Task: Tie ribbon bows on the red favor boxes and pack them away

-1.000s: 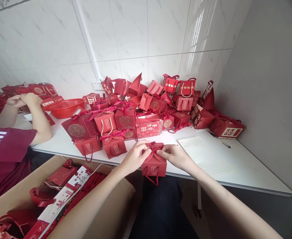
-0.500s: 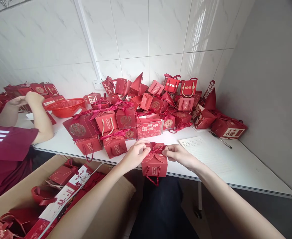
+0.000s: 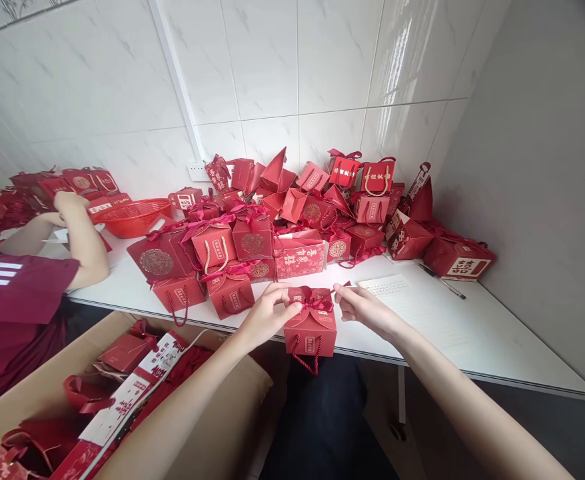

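Note:
A red gift box (image 3: 310,337) with a rope handle on its front stands at the table's near edge. A dark red ribbon (image 3: 313,303) is tied in a bow over its top flaps. At the bow's left side, my left hand (image 3: 267,312) is closed, thumb and fingers pinching the ribbon there. My right hand (image 3: 360,308) is closed too, gripping a ribbon end pulled out to the right of the box, with the tip poking up past the fingers.
Behind lies a pile of red gift boxes (image 3: 255,243). To the right are a written sheet (image 3: 390,288) and a pen (image 3: 442,281). At left are a red basket (image 3: 132,220), a co-worker's arm (image 3: 85,243) and a cardboard carton (image 3: 95,333) holding more boxes.
My right hand has shifted slightly right and up, drawing the ribbon end away from the bow. My left hand stays at the bow. The co-worker's hands have lowered.

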The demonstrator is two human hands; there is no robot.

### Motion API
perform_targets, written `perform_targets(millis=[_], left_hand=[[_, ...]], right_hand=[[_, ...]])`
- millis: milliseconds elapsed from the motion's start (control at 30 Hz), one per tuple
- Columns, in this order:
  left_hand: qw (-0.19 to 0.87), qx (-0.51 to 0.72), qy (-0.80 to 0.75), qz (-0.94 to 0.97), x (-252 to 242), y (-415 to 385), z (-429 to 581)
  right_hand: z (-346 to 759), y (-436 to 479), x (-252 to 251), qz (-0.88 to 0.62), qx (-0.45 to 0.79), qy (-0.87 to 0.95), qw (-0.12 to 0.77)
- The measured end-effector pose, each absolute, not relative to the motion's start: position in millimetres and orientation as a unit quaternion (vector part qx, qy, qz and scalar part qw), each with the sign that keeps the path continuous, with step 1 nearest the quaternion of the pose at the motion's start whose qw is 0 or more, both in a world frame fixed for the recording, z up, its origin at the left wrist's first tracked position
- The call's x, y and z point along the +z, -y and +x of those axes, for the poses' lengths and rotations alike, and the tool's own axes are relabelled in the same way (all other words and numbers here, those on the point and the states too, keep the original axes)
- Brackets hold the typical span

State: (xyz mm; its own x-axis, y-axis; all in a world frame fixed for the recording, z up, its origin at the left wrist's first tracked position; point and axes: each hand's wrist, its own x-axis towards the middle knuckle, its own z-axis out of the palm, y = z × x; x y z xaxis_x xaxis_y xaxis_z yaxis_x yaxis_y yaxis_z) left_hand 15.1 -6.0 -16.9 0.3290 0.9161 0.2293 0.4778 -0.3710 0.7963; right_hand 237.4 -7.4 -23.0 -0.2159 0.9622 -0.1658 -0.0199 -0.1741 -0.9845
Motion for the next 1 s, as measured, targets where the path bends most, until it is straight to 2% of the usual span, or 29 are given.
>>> perform_targets(millis=[200, 433, 767, 1000], left_hand=[[0.349, 0.365, -0.461, 0.729, -23.7, 0.3, 17.6], [0.35, 0.367, -0.462, 0.728, -22.0, -0.5, 18.9], [0.384, 0.383, -0.436, 0.718, -33.9, -2.8, 18.6], [0.346, 0.288, -0.36, 0.817, -21.9, -11.6, 24.5]], right_hand=[[235.6, -6.6, -24.0, -0.518, 0.578, 0.465, 0.427], [226.3, -26.3, -12.8, -0.452, 0.581, 0.504, 0.452], [211.4, -49.6, -29.8, -0.43, 0.674, 0.49, 0.348], [212.5, -51.1, -25.7, -0.435, 0.69, 0.491, 0.305]])
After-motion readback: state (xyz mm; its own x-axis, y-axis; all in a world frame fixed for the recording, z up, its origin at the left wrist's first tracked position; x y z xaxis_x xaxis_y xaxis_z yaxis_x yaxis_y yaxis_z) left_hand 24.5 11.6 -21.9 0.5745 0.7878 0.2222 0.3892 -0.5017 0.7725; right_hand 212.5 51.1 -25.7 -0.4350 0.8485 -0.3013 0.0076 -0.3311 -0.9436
